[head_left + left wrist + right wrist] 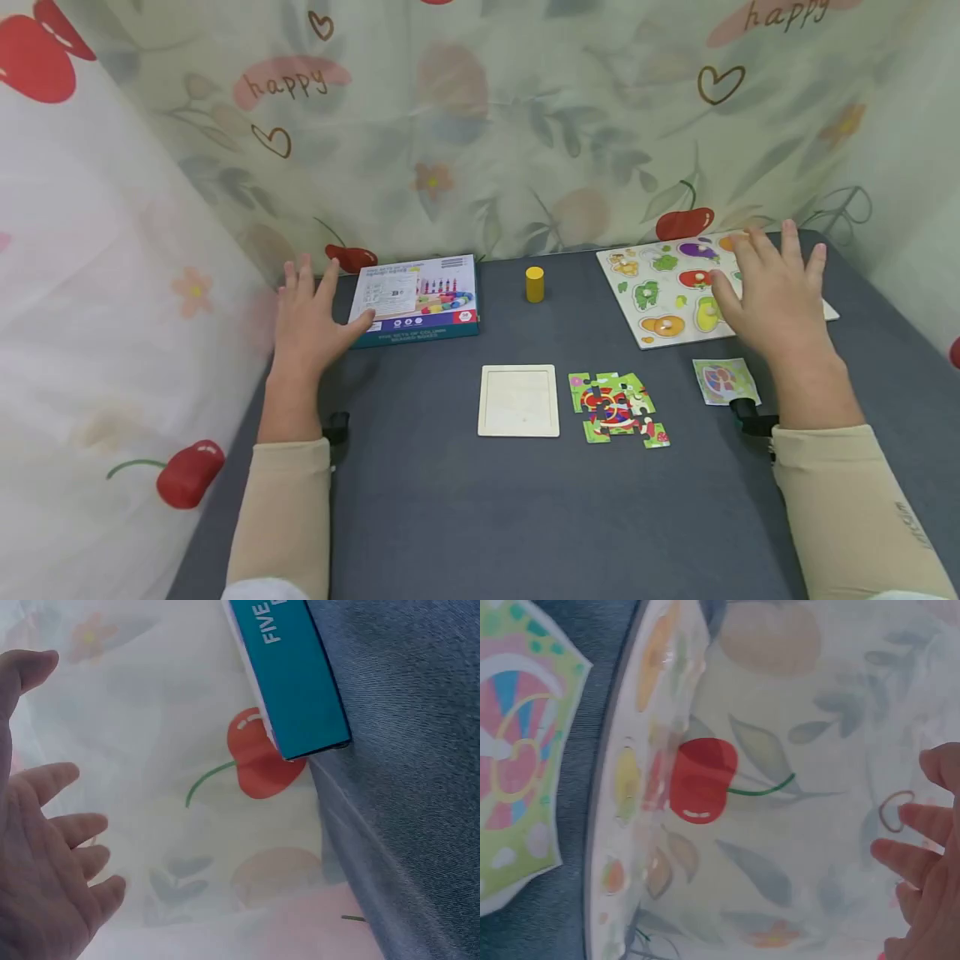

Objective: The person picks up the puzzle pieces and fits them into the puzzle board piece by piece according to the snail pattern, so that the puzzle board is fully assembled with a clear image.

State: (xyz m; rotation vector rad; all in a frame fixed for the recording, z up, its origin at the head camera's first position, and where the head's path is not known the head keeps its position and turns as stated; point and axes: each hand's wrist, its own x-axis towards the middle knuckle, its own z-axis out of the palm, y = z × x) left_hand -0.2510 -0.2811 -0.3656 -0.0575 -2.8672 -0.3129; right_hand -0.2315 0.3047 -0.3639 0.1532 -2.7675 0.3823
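My left hand (306, 321) is held up with fingers spread, beside the left end of a flat teal-and-white game box (416, 302). In the left wrist view the box's teal side (296, 682) lies apart from the fingers. Fingers spread and holding nothing, my right hand (780, 292) overlaps a board with vegetable pictures (667, 287) in the head view. Between the hands, a square wooden tray (519, 401) lies beside loosely joined jigsaw pieces (617, 404) with a red and green picture. A small printed picture card (724, 381) lies near my right wrist.
A yellow cylinder (535, 284) stands at the back of the grey table (465, 517), between box and board. Patterned curtain cloth (510, 125) rises behind the table and along its left side. Dark wrist straps (752, 418) sit at the cuffs.
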